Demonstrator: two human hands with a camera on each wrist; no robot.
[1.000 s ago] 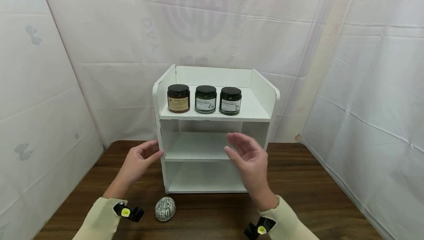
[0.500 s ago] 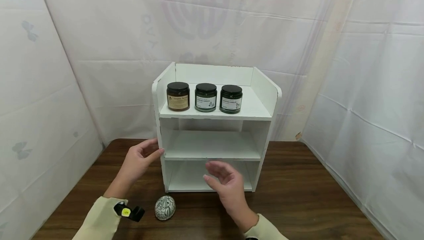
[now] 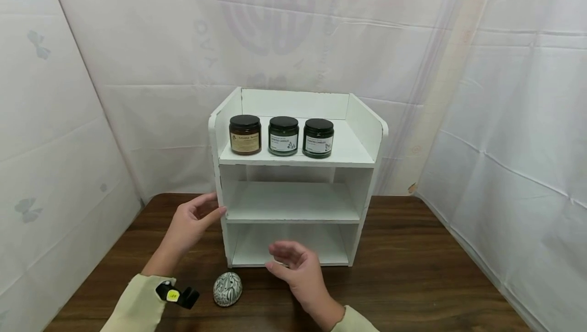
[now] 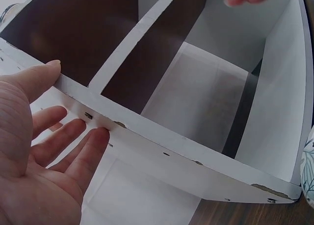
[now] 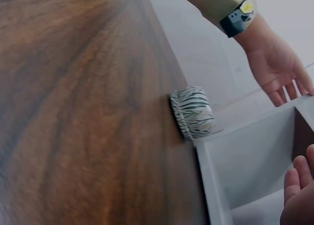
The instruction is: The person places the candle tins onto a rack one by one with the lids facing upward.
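Note:
A white shelf unit (image 3: pixel 293 220) stands on the table. My left hand (image 3: pixel 192 222) holds its left side panel, the thumb over the front edge and the fingers against the outer face, as the left wrist view shows. My right hand (image 3: pixel 295 271) is before the lowest compartment, fingers loosely curved, with nothing in it. A small round tin (image 3: pixel 227 289) with a green-and-white leaf pattern sits on the table by the unit's front left corner, between my hands. On the top shelf stand three black-lidded candle jars: an amber one (image 3: pixel 245 136) and two green ones (image 3: pixel 283 137) (image 3: pixel 318 139).
The middle shelf (image 3: pixel 293 202) and the bottom compartment lie under the jars. The dark wooden table (image 3: pixel 412 260) spreads to both sides. White curtains (image 3: pixel 151 67) with faint prints hang behind and at the sides.
My right hand has come down and leftward from before the middle shelf to before the bottom compartment, nearer the tin. The left hand, tin and jars keep their places.

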